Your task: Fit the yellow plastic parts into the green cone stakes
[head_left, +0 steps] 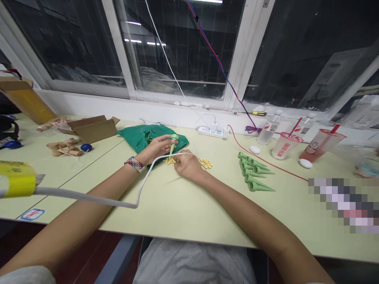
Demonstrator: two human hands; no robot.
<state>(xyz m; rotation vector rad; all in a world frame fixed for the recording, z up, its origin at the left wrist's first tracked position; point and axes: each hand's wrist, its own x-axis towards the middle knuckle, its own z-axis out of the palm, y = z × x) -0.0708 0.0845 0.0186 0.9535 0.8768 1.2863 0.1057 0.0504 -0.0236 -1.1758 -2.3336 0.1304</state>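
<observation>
My left hand [156, 146], with a woven bracelet [134, 164] on its wrist, is shut on a small green paper cone [173, 142] held tip down. My right hand [186, 165] sits just below it, fingertips at a heap of small yellow pieces [170, 161]. Whether those fingers hold a piece is hidden. A second yellow heap [205, 163] lies to the right. Further right, several green paper cones [251, 169] lie in rows on the pale green table [166, 213]. A white cord [89, 198] runs past my left forearm from a yellow-taped tool [17, 180].
A green plastic bag [154, 138] lies behind my hands. Left stand cardboard pieces [91, 129], a blue ball [86, 147] and paper rolls [69, 148]. Right stand bottles [268, 130], plastic cups [322, 144], a power strip [211, 132] and a red wire [266, 157].
</observation>
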